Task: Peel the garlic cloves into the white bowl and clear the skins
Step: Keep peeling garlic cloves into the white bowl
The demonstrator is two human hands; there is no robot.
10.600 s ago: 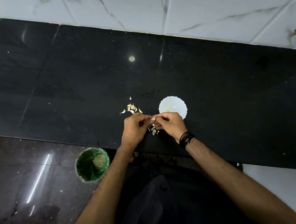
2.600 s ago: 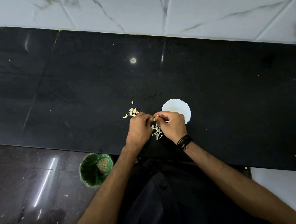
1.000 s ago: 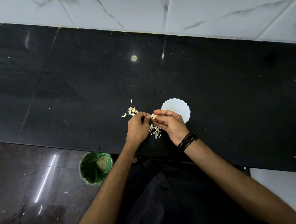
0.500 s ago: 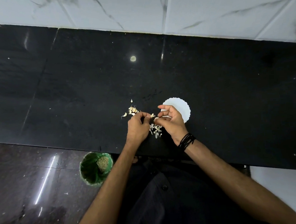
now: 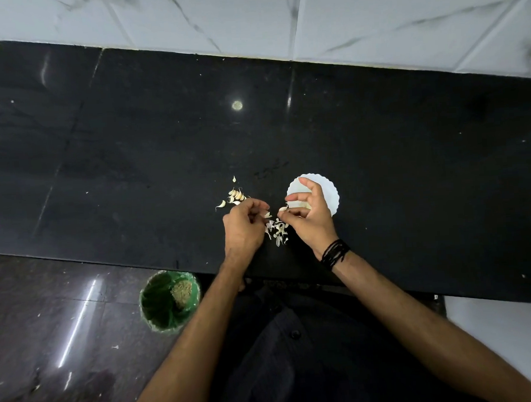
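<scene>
A small white scalloped bowl point(image 5: 329, 193) sits on the black counter point(image 5: 411, 161), partly hidden by my right hand point(image 5: 310, 219). That hand pinches a garlic clove point(image 5: 283, 208) between thumb and forefinger, its other fingers raised over the bowl. My left hand point(image 5: 244, 224) is just to the left, fingers curled, with a pale bit of skin point(image 5: 267, 214) at its fingertips. A heap of peeled skins point(image 5: 277, 229) lies on the counter between and below the hands. Several unpeeled cloves point(image 5: 235, 196) lie in a cluster left of the bowl, behind my left hand.
A green bin point(image 5: 170, 300) with scraps inside stands on the dark floor below the counter's front edge, to the left of my body. A white tiled wall point(image 5: 277, 13) runs along the back of the counter.
My hands have come apart a little. The right hand has opened its outer fingers and lifted them over the bowl. The heap of skins on the counter has grown since the earliest frame.
</scene>
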